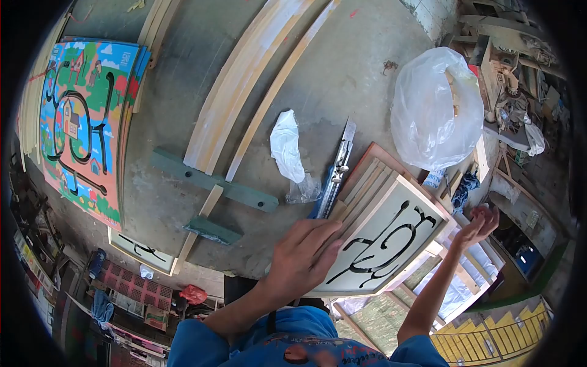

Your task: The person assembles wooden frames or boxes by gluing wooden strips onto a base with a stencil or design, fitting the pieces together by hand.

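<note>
While left hand [304,255] clasps framed panel [398,249] at its 3 o'clock, right hand [479,226] hovers half-curled, panel at 9 o'clock.

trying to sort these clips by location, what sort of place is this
Probably a small woodworking workshop: long wooden strips lie on a worn work surface, near a metal-bladed cutter and a stack of brightly printed panels with cut slots.

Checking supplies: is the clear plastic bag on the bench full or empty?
Not empty: the plastic bag bulges, and tan pieces show in it. Full, cannot tell; the cloudy plastic hides the rest.
</note>
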Demonstrator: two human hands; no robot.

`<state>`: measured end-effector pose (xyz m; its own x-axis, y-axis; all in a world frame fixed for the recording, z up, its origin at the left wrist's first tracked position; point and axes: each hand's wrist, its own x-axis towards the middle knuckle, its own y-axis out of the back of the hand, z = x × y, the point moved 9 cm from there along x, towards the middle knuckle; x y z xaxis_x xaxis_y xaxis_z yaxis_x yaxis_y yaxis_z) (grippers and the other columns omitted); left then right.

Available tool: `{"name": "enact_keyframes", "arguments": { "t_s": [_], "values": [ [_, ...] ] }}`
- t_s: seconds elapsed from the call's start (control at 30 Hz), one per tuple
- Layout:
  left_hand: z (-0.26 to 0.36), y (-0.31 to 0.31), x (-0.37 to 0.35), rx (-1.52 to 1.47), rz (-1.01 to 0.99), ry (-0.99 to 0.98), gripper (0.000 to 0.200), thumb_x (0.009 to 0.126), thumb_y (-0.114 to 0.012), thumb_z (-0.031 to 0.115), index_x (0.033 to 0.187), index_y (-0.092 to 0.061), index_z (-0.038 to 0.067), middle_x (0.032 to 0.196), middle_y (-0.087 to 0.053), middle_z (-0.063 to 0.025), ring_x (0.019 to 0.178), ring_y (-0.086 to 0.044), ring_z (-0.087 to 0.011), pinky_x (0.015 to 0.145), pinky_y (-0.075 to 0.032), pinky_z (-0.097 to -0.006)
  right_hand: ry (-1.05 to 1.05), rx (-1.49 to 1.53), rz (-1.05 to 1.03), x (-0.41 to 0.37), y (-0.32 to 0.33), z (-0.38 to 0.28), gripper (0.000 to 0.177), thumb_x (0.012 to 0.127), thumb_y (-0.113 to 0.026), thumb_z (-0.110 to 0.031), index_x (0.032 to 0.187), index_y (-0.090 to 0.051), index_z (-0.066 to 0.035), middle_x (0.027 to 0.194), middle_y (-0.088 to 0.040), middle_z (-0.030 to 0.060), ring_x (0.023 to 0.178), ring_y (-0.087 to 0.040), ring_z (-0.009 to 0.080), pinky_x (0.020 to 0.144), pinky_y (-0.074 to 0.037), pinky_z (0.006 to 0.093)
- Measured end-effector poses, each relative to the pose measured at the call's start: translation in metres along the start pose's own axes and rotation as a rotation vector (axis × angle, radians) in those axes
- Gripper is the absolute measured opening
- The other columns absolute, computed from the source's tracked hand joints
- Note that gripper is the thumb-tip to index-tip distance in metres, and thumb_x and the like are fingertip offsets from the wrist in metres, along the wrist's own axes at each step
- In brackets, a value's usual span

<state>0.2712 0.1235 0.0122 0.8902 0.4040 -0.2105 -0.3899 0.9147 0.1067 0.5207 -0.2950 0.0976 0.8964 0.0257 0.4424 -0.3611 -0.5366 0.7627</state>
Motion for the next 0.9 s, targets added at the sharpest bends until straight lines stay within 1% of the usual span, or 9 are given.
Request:
{"name": "enact_keyframes", "arguments": {
  "t_s": [0.03,0.1,0.13,0.17,0.23,0.27,0.43,0.6,0.9],
  "values": [
    [0.0,0.005,-0.004,-0.003,0.002,0.0,0.03,0.081,-0.071,-0.003,0.11,-0.064,0.0,0.099,-0.065,-0.0133,0.082,-0.066,-0.0219,0.07,-0.054,-0.0313,0.003,-0.001,0.0,0.004,-0.007,-0.025,0.038,0.091,-0.049,-0.013,0.126,-0.048,0.003,0.091,-0.061,0.0104,0.075,-0.058,0.0164,0.068,-0.05,0.0304],
    [-0.008,0.02,-0.018,-0.036,0.057,0.079,0.023,0.081,-0.071,0.001,0.104,-0.066,0.0,0.096,-0.066,-0.0148,0.083,-0.065,-0.028,0.071,-0.053,-0.0361,0.089,0.21,-0.232,0.004,-0.041,-0.093,0.038,0.093,-0.048,-0.011,0.126,-0.046,0.005,0.089,-0.062,0.0106,0.075,-0.059,0.0156,0.068,-0.049,0.028],
    [-0.011,0.027,-0.026,-0.04,0.06,0.079,0.023,0.081,-0.071,0.001,0.104,-0.066,0.0,0.096,-0.066,-0.0148,0.083,-0.065,-0.028,0.071,-0.053,-0.0361,0.035,0.356,-0.331,0.002,-0.054,-0.11,0.034,0.094,-0.048,-0.008,0.126,-0.047,0.003,0.09,-0.064,0.01,0.078,-0.059,0.0147,0.072,-0.048,0.0268],
    [-0.016,0.037,-0.036,-0.038,0.071,0.105,0.02,0.082,-0.069,0.0,0.102,-0.066,-0.001,0.092,-0.066,-0.0143,0.08,-0.065,-0.0268,0.069,-0.052,-0.0348,0.039,0.352,-0.334,0.001,-0.057,-0.126,0.034,0.094,-0.048,-0.008,0.126,-0.047,0.003,0.09,-0.064,0.01,0.078,-0.059,0.0147,0.072,-0.048,0.0268],
    [-0.029,0.053,-0.058,-0.043,0.086,0.131,0.017,0.083,-0.067,-0.001,0.1,-0.066,-0.001,0.089,-0.067,-0.0139,0.077,-0.065,-0.0255,0.067,-0.052,-0.0335,0.07,0.28,-0.654,-0.015,-0.087,-0.156,0.031,0.095,-0.05,-0.005,0.126,-0.049,0.001,0.091,-0.066,0.0099,0.08,-0.059,0.0135,0.077,-0.046,0.0254],
    [-0.039,0.06,-0.072,-0.019,0.101,0.14,0.016,0.083,-0.065,-0.001,0.099,-0.066,-0.001,0.087,-0.066,-0.0136,0.075,-0.064,-0.0249,0.066,-0.051,-0.0322,0.014,0.36,-0.766,-0.021,-0.098,-0.165,0.031,0.095,-0.053,-0.005,0.126,-0.05,-0.001,0.093,-0.068,0.0098,0.082,-0.06,0.0124,0.08,-0.044,0.0255],
    [-0.058,0.077,-0.102,0.003,0.157,0.242,0.014,0.084,-0.063,0.0,0.098,-0.066,-0.001,0.083,-0.066,-0.0132,0.071,-0.063,-0.0245,0.062,-0.049,-0.0308,0.009,0.481,-0.873,-0.046,-0.129,-0.198,0.037,0.095,-0.056,-0.007,0.13,-0.047,0.0,0.102,-0.067,0.013,0.097,-0.063,0.0188,0.09,-0.045,0.0331],
    [-0.06,0.077,-0.113,0.075,0.175,0.117,0.017,0.079,-0.066,-0.001,0.096,-0.066,0.0,0.082,-0.066,-0.0134,0.069,-0.061,-0.0246,0.061,-0.048,-0.0316,0.052,0.505,-0.933,-0.061,-0.149,-0.221,0.044,0.095,-0.054,-0.004,0.137,-0.042,0.002,0.107,-0.066,0.0151,0.104,-0.063,0.0234,0.098,-0.046,0.0389],
    [-0.069,0.076,-0.109,0.118,0.162,0.164,0.019,0.076,-0.068,-0.001,0.095,-0.067,0.002,0.084,-0.067,-0.0128,0.069,-0.062,-0.0262,0.061,-0.049,-0.0327,0.017,0.518,-0.972,-0.077,-0.165,-0.225,0.053,0.089,-0.05,0.005,0.141,-0.04,0.0,0.108,-0.066,0.015,0.105,-0.062,0.0218,0.098,-0.044,0.0381]
  ]
}}
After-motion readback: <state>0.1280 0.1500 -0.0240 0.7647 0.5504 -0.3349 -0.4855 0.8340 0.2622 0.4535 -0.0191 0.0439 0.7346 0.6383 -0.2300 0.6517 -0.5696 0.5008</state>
